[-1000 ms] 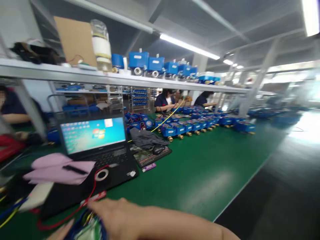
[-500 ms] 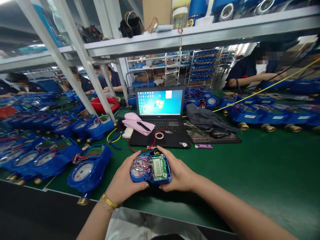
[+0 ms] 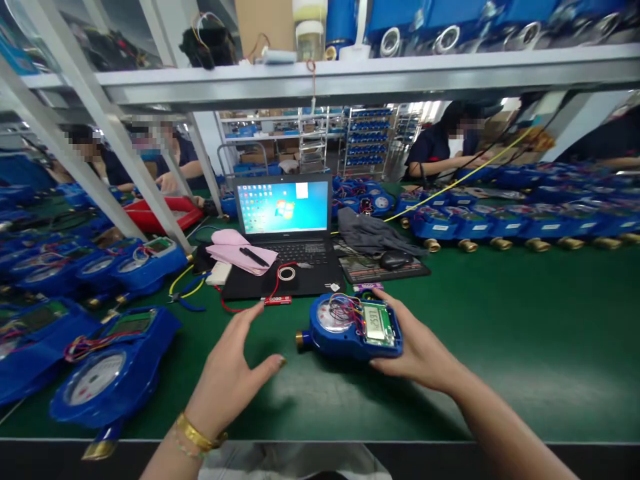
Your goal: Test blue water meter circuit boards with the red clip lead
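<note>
we have the blue plastic meter with an open-topped housing (image 3: 333,343) in our right hand (image 3: 425,350), in front of the black laptop (image 3: 283,207) and over the green bench top (image 3: 510,340); we cannot tell whether its underside touches the bench. our right fingers are partly closed round the display end, thumb on one side and fingertips on the other. our left hand (image 3: 225,373) is empty, thumb and fingers spread wide, near the short brass-ended pipe stub (image 3: 302,341) but apart from it. as for how far along we are, the thin multicoloured wires (image 3: 350,307) run from the round clear dial (image 3: 333,317) towards the green board, and the small grey rectangular display (image 3: 375,323) shows dark digits, so we judge that the wiring is largely in place and the unit powered. no cover is on, so closing up seems left. the blue open meter at our left (image 3: 107,373) also lies uncovered.
</note>
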Available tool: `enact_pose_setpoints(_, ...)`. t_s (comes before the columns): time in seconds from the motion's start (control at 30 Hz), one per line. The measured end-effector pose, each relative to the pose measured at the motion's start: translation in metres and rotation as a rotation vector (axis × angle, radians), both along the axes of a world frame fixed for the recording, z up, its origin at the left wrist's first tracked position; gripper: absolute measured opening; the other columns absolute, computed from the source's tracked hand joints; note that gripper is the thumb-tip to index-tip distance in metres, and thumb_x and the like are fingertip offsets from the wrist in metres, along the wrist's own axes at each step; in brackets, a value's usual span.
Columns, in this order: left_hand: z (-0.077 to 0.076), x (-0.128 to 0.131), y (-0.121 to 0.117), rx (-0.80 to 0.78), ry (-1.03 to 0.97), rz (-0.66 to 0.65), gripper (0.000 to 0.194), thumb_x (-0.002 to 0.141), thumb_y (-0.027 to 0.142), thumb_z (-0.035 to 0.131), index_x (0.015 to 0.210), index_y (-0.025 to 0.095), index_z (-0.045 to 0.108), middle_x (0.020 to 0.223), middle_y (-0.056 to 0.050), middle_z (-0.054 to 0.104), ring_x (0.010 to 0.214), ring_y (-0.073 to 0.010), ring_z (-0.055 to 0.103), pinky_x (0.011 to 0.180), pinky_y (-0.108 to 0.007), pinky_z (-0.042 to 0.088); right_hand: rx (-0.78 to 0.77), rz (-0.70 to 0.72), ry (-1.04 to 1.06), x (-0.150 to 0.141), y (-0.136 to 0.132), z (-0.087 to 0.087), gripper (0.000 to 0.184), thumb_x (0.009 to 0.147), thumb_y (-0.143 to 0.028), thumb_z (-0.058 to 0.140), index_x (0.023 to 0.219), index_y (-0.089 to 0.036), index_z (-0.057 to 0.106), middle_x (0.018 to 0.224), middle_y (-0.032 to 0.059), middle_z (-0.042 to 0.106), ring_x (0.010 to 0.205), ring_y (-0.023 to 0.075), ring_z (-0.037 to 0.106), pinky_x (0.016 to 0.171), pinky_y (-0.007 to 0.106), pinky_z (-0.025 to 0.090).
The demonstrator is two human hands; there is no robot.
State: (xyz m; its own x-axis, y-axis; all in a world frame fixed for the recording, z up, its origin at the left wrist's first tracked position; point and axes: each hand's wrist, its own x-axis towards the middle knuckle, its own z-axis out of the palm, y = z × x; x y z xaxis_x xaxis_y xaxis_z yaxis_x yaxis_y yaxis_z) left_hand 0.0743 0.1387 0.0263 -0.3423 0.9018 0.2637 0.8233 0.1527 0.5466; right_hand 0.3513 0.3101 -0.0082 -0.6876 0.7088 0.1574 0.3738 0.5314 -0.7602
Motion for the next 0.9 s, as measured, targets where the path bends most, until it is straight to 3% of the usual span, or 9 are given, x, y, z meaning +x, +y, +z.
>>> enact_pose_setpoints(0.1,-0.01,0.018,0.021,-0.114,-0.054,-0.141,0.074,0.073,0.033,0.063,0.137,0.02,0.03,0.14,-0.012,0.04,0.129,-0.0266,0.04,0.109,-0.047,0.034,-0.131,0.164,0.086,-0.009,0.028,0.004,0.1,0.061,-0.033,0.074,0.142,-0.019,0.017,0.139,0.0148,0.039,0.124,0.0306,0.044,0.104,0.046,0.034)
enact_pose_setpoints(0.2,-0.019,0.028,0.04,-0.157,-0.081,-0.195,0.087,0.07,0.029,0.067,0.142,0.019,0.02,0.145,-0.012,0.034,0.132,-0.0259,0.035,0.111,-0.046,0.03,-0.282,0.339,0.132,-0.015,0.051,0.013,0.104,0.059,-0.034,0.077,0.142,-0.016,0.017,0.137,0.0164,0.042,0.123,0.0301,0.045,0.104,0.045,0.035)
enact_pose_setpoints(0.33,-0.027,0.035,0.058,-0.142,-0.104,-0.279,0.093,0.07,0.025,0.067,0.144,0.025,0.01,0.148,-0.009,0.03,0.134,-0.024,0.032,0.112,-0.045,0.028,-0.271,0.464,0.125,-0.018,0.065,0.02,0.107,0.057,-0.032,0.081,0.142,-0.017,0.02,0.136,0.0149,0.044,0.123,0.0284,0.045,0.106,0.044,0.032)
enact_pose_setpoints(0.5,-0.029,0.041,0.065,-0.174,-0.16,-0.288,0.091,0.073,0.025,0.063,0.144,0.027,0.006,0.149,-0.009,0.028,0.133,-0.0241,0.034,0.11,-0.046,0.03,-0.268,0.448,0.188,-0.017,0.062,0.011,0.106,0.057,-0.031,0.082,0.141,-0.018,0.02,0.134,0.0139,0.046,0.122,0.0274,0.047,0.105,0.043,0.034)
enact_pose_setpoints(0.67,-0.033,0.04,0.068,-0.183,-0.194,-0.277,0.083,0.076,0.029,0.061,0.143,0.028,0.012,0.147,-0.008,0.031,0.132,-0.0253,0.035,0.109,-0.047,0.03,-0.219,0.343,0.174,-0.011,0.049,0.001,0.104,0.056,-0.028,0.083,0.14,-0.021,0.023,0.137,0.0132,0.042,0.123,0.0285,0.045,0.105,0.043,0.034)
enact_pose_setpoints(0.9,-0.036,0.04,0.07,-0.16,-0.224,-0.29,0.084,0.075,0.028,0.061,0.143,0.028,0.012,0.148,-0.007,0.03,0.132,-0.0241,0.035,0.111,-0.046,0.029,-0.313,0.336,0.214,-0.01,0.044,-0.009,0.106,0.058,-0.027,0.082,0.141,-0.022,0.016,0.14,0.0153,0.036,0.128,0.0301,0.039,0.108,0.045,0.029)
